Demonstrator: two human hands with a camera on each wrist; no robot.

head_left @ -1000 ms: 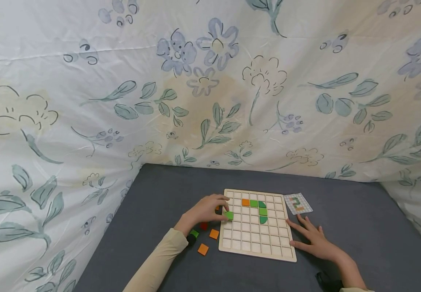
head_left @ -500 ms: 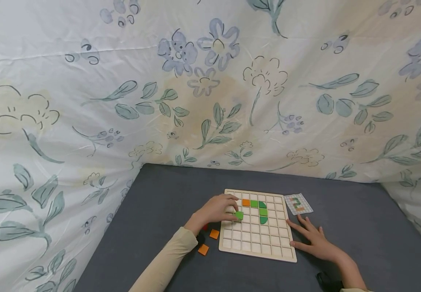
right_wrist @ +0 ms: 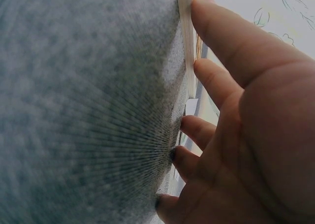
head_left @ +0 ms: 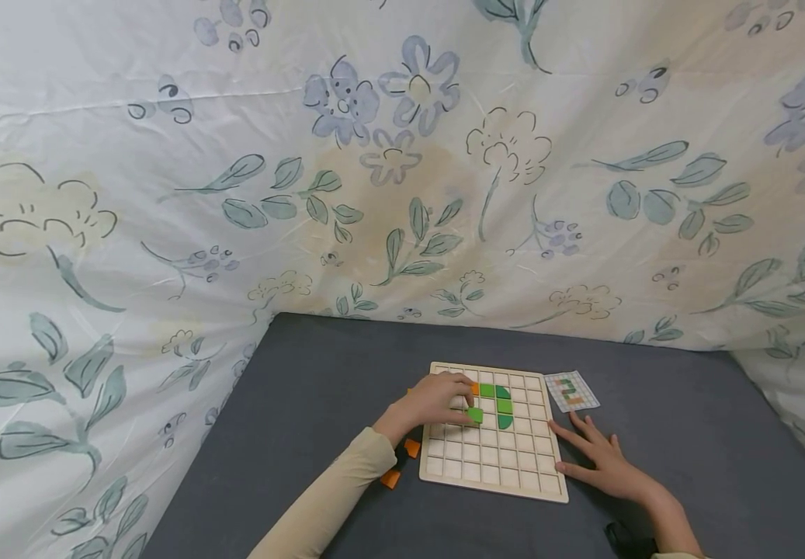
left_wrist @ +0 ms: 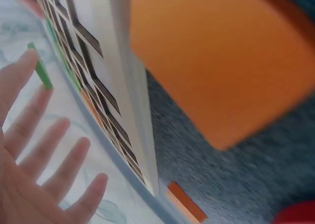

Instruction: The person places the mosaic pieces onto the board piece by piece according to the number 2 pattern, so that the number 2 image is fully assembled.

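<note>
In the head view my left hand [head_left: 438, 401] is over the left half of a pale wooden grid board [head_left: 489, 470]. Its thumb and forefinger pinch a light green square tile [head_left: 475, 415], which the left wrist view shows edge-on between the fingertips, with the other fingers spread. On the board, an orange tile [head_left: 475, 388], a green tile [head_left: 487, 390] and a dark green rounded tile [head_left: 503, 392] form a row; another green tile [head_left: 504, 406] and rounded tile [head_left: 505, 421] run down from its right end. My right hand [head_left: 605, 463] touches the board's right edge with thumb and forefinger, fingers spread.
Loose orange tiles, one nearer the board [head_left: 412, 448] and one lower [head_left: 390, 478], lie left of the board on the dark grey cloth [head_left: 332, 365]. A red piece [left_wrist: 298, 213] shows in the left wrist view. A small pattern card [head_left: 572, 390] lies by the board's upper right corner.
My left hand has carried the green tile rightward from the board's left edge toward the placed tiles, partly covering the orange one. The right hand has stayed at the board's edge.
</note>
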